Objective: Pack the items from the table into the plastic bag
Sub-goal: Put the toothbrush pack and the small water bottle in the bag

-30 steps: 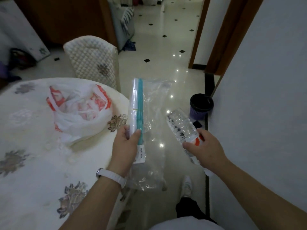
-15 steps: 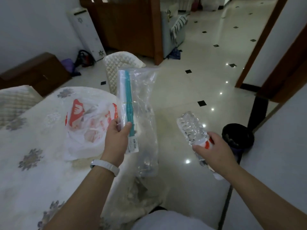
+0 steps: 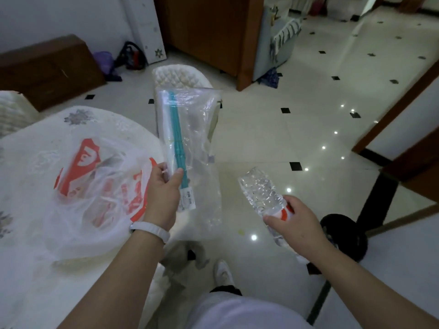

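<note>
Bag [image 3: 95,186] on the tabletop [image 3: 28,269] looks limp. Left hand [image 3: 161,195] pinches a light, slick packet [image 3: 187,129]; right hand [image 3: 294,224] grips a crushable bottle [image 3: 259,188].

The plastic bag [image 3: 95,191] lies on the table [image 3: 35,269], with the chair [image 3: 178,76] behind it.

Glossy pale tiled floor [image 3: 273,129] with black diamond insets, wooden cabinet [image 3: 206,32], quilted white chair [image 3: 178,77].
</note>
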Demonstrator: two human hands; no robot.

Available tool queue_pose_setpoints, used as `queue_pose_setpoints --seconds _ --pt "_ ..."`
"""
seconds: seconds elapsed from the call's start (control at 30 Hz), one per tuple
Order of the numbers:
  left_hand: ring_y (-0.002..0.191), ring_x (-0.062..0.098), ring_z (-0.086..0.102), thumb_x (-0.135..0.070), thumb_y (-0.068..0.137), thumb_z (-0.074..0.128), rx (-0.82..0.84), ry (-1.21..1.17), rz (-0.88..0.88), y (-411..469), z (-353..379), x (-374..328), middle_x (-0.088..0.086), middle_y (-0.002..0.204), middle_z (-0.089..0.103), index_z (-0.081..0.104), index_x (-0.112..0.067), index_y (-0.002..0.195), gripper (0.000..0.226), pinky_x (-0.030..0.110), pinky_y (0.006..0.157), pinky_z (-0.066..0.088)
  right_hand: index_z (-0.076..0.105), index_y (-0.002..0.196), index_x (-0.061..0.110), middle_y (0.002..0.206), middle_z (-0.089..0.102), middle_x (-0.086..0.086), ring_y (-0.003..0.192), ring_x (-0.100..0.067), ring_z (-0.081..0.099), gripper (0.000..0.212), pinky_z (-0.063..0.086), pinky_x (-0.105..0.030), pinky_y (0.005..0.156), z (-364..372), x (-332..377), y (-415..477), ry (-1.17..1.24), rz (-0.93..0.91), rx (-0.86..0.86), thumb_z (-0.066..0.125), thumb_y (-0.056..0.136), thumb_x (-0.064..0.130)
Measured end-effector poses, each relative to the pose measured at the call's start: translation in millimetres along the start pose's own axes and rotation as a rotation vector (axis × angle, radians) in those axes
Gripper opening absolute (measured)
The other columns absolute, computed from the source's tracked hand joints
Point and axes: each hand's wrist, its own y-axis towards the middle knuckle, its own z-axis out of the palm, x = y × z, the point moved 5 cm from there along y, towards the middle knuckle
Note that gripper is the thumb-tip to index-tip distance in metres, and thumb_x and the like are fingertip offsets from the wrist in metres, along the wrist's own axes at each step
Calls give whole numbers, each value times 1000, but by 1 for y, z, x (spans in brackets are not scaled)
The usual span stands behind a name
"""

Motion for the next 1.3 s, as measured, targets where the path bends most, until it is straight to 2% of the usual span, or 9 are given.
queue_pose_setpoints --seconds 0.13,0.37,0.5,0.67,0.8,0.93,1.07,1.2,1.3 --pt "81 20 68 -16 96 60 -70 -26 15 54 7 -8 4 100 64 53 -26 99 13 36 69 55 63 92 34 81 69 15 69 -1 63 28 47 -24 62 -4 27 63 -43 -20 16 81 71 31" --pt "85 25 66 -12 95 60 -224 -22 23 121 -16 -21 7 99 66 53 -22 102 14 43 80 56 61 91 36 83 68 14 70 1 62 28 47 -24 64 19 83 149 -28 -124 115 81 72 27" --pt "88 25 68 -16 96 60 -339 38 9 135 -34 -17 11 105 66 53 -17 114 19 43 80 57 62 95 36 84 68 16 71 4 61 31 47 -23 64 47 101 192 -36 -172 259 81 72 29" --pt "90 24 67 -19 96 60 -506 147 0 140 -52 -15 3 101 65 54 -30 104 15 41 77 56 62 91 36 83 69 17 71 6 62 28 45 -20 61 88 130 251 -47 -249 473 82 73 27" --pt "90 24 65 -20 97 59 -684 235 -59 143 -64 -21 0 102 62 53 -19 117 21 34 70 52 57 84 43 80 67 15 71 1 63 29 50 -25 67 108 159 291 -55 -326 636 81 74 29" --pt "79 19 54 -18 96 59 -863 424 -63 140 -74 -33 0 93 55 51 -12 108 17 27 61 43 56 85 43 81 67 18 71 2 63 28 53 -26 68 127 187 332 -118 -413 799 80 76 32" --pt "73 8 50 -13 95 59 -996 493 -49 123 -84 -41 -6 91 52 49 -18 109 18 23 60 42 57 85 40 83 68 15 69 1 63 24 54 -28 66 154 209 353 -182 -483 890 79 76 35" --pt "71 19 54 -18 92 59 -1108 521 -165 110 -104 -26 -1 86 57 51 -23 106 17 31 60 43 61 94 36 85 69 16 71 5 62 25 52 -27 66 183 225 353 -232 -542 990 79 76 36" --pt "67 25 59 -23 93 57 -1087 620 -307 106 -116 -5 -2 80 59 49 -27 106 15 35 57 46 61 100 37 86 69 18 72 8 62 30 49 -22 62 207 235 352 -259 -554 1035 79 76 35"
